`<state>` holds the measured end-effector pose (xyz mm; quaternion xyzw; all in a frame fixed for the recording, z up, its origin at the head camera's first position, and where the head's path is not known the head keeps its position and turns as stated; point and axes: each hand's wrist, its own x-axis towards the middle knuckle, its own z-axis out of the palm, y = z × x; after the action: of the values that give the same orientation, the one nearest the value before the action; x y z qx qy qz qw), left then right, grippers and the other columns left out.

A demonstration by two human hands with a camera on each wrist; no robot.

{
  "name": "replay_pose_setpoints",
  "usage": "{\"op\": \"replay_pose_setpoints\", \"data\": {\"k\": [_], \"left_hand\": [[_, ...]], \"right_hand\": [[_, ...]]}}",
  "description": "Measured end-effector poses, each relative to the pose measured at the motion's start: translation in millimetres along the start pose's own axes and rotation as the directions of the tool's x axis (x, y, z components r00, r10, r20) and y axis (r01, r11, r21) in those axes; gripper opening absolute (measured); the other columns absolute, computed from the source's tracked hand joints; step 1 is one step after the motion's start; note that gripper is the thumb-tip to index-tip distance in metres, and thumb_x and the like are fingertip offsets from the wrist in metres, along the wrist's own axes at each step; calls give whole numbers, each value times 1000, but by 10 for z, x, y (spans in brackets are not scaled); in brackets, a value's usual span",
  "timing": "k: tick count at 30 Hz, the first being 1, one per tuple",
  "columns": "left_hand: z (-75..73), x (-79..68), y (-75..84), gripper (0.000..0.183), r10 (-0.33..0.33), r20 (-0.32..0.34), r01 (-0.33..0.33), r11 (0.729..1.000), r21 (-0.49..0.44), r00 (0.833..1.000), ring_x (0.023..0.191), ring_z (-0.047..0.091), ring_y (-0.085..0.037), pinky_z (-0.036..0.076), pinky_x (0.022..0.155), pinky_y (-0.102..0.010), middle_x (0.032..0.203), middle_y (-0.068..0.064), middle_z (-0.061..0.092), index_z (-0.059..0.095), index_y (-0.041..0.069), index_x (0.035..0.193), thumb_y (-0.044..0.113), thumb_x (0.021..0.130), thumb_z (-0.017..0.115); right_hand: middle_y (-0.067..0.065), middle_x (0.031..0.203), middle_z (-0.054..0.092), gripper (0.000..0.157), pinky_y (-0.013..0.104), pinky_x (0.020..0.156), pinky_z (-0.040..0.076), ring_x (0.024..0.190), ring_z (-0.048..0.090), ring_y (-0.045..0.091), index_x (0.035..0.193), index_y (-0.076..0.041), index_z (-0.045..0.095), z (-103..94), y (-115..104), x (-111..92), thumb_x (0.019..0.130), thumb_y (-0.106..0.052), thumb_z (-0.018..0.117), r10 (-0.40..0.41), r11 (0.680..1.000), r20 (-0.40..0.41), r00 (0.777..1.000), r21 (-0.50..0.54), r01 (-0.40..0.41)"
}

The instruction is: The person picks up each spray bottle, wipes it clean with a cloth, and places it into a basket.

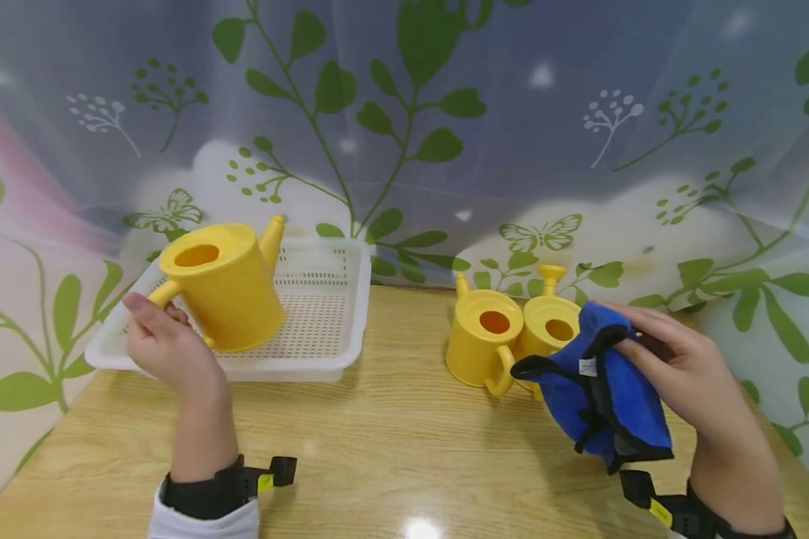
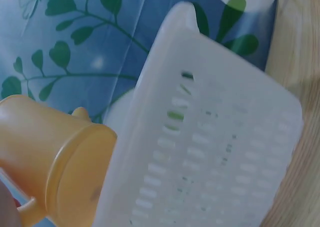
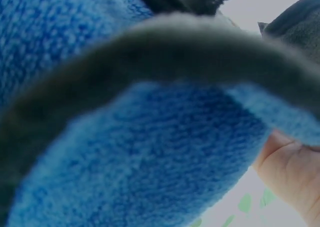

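My left hand [image 1: 168, 340] grips the handle of a yellow watering can [image 1: 232, 292], its spout pointing up to the right. In the head view the can overlaps a white plastic basket [image 1: 310, 367]; the left wrist view shows the can's base beside the perforated basket wall [image 2: 215, 137]. A blue cloth with black edging [image 1: 637, 382] hangs bunched from my right hand [image 1: 688, 367], pinched between thumb and fingers. Fuzzy blue fabric [image 3: 150, 152] fills most of the right wrist view, with part of the thumb [image 3: 287, 167] at its edge.
Two more yellow watering cans stand side by side at the back right: one with a plain spout [image 1: 472, 352], the other [image 1: 535, 322] partly behind the cloth. A leaf-patterned curtain [image 1: 404, 187] lines the back of the wooden table [image 1: 391, 449].
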<state>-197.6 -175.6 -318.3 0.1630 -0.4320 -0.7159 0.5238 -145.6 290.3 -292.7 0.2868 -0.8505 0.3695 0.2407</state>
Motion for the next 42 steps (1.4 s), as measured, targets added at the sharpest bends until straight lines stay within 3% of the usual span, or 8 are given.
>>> {"op": "replay_pose_setpoints", "data": {"k": [4,9,12,19,27,33,37,42], "left_hand": [[-30,70,-7,36,-31,26,30,999,31,999,57,24,-14,24,58,-22,64,-2,31,43,13,66,33,96,43],[-62,159,5,35,-152,72,138,975,173,986,62,29,-12,27,61,-21,69,0,34,45,14,73,41,95,39],[-77,200,3,34,-252,96,221,942,254,963,70,35,-10,29,66,-20,74,1,38,46,15,79,44,95,37],[-128,303,-44,27,-435,196,324,845,424,879,82,38,-7,30,74,-19,86,4,42,44,19,92,43,96,32],[-250,429,-81,26,-492,274,253,759,599,826,88,41,-5,31,82,-20,90,7,45,45,19,95,38,98,28],[-409,610,-86,28,-526,309,105,616,780,792,95,37,-8,30,82,-24,89,16,47,43,22,100,39,99,22],[-508,722,-88,37,-534,331,12,539,842,778,92,38,-10,33,73,-23,94,16,49,43,12,114,37,100,20],[-548,773,-121,52,-560,378,-82,482,872,738,98,40,-19,33,73,-27,111,0,50,34,-2,130,37,100,16]], "right_hand": [[-13,119,56,45,9,73,44,98,53,7,120,0,55,4,5,5,79,17,55,-2,1000,0,1000,6,2],[-17,118,55,45,9,70,43,96,53,5,121,-4,55,-18,0,8,80,14,56,30,999,-6,1000,-26,-30],[-18,118,54,45,9,71,44,98,53,5,121,-5,56,-21,5,11,80,14,56,31,999,-4,1000,-34,-31],[-21,116,54,44,10,67,43,91,53,5,121,-7,57,-18,1,13,80,12,57,38,998,-7,999,-54,-38],[-20,119,54,44,14,62,42,84,53,6,120,-6,57,-9,-1,45,80,12,58,1,999,16,1000,-45,0],[-20,121,52,44,15,61,42,81,52,6,120,-5,57,-4,-10,39,80,13,57,-14,999,25,1000,-42,15],[-22,119,52,43,18,58,40,74,48,6,120,-8,57,-12,-23,38,81,11,57,0,999,25,1000,-53,1],[-24,116,53,43,20,55,38,69,46,7,119,-9,58,-15,-22,37,81,10,58,24,998,20,1000,-58,-23]]}}
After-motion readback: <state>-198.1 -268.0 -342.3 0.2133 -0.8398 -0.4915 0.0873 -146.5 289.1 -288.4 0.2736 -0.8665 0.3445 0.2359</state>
